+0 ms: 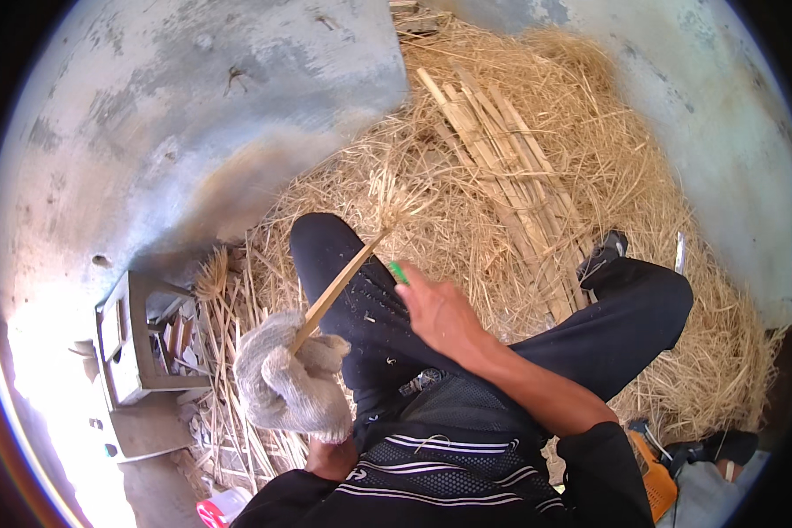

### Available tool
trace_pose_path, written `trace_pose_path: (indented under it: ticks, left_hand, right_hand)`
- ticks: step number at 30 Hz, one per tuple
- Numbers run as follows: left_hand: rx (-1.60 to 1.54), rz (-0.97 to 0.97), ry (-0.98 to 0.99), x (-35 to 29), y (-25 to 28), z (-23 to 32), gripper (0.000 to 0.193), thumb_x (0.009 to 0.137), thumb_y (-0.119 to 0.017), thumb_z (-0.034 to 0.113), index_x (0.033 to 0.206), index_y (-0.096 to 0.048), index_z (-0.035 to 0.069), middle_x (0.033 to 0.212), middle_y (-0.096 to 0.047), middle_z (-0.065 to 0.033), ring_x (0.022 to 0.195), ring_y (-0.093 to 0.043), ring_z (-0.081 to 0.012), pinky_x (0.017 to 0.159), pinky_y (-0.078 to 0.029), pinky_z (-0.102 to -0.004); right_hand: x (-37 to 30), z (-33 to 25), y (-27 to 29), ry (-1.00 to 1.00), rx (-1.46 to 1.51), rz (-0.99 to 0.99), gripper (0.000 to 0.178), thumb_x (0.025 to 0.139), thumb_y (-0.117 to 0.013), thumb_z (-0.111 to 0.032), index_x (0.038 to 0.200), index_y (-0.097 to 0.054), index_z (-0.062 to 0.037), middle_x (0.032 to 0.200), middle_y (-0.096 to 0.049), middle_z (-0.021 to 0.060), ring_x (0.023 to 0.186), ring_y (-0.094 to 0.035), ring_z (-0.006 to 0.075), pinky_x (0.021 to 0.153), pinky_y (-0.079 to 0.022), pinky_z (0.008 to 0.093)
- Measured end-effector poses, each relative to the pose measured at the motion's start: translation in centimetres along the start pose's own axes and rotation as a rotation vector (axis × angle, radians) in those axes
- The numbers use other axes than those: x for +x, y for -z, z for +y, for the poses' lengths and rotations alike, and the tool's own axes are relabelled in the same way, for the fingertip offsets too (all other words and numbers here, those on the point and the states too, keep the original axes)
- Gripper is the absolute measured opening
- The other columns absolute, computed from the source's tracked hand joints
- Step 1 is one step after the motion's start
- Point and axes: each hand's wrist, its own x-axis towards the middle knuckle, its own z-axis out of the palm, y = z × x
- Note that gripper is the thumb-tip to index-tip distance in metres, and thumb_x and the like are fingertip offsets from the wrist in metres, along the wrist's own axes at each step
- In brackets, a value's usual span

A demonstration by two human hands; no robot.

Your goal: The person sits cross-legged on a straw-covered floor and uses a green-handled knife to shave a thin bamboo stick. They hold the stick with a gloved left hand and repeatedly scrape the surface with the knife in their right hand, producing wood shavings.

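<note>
My left hand point(290, 374), in a pale knitted work glove, is closed around the lower end of a split bamboo strip point(348, 280). The strip slants up and to the right, and its far end spreads into a fan of thin frayed fibres point(396, 201). Just right of the strip is my bare right hand point(442, 312), fingers curled. A small green piece point(399, 272) pokes out from those fingers; the rest of that object is hidden, so its kind cannot be made out. Both hands are above my lap, between my bent legs in dark trousers point(330, 255).
Straw-like shavings point(625, 158) cover the floor, with long flat bamboo slats point(510, 167) lying on them. Thin sticks point(229, 370) lie at the left beside a grey frame point(132, 339). A red-and-white container point(220, 509) is lower left, an orange object point(653, 480) lower right. Walls rise on both sides.
</note>
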Motion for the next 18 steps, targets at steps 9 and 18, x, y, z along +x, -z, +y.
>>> trace_pose_path:
  ticks: [9, 18]
  left_hand:
    - [0.147, 0.077, -0.013, 0.0, -1.0, -0.1, 0.042, 0.102, -0.053, 0.037, 0.095, -0.058, -0.004, 0.086, -0.058, -0.0147, 0.043, -0.055, -0.0164, 0.036, -0.043, -0.0242]
    - [0.181, 0.050, -0.013, 0.2, -0.9, 0.4, 0.037, 0.106, -0.047, 0.029, 0.093, -0.057, -0.003, 0.085, -0.057, -0.0100, 0.044, -0.054, -0.0119, 0.037, -0.042, -0.0229]
  right_hand:
    - [-0.9, -0.6, -1.9, 0.391, 0.104, 0.253, 0.041, 0.097, -0.059, -0.013, 0.135, -0.051, 0.0004, 0.075, -0.065, 0.0213, 0.067, -0.067, 0.0377, 0.057, -0.052, 0.0433]
    - [0.1, 1.5, -4.6, 0.350, -0.010, 0.333, 0.033, 0.097, -0.059, -0.016, 0.125, -0.053, 0.0004, 0.075, -0.066, 0.0212, 0.065, -0.067, 0.0387, 0.057, -0.053, 0.0463]
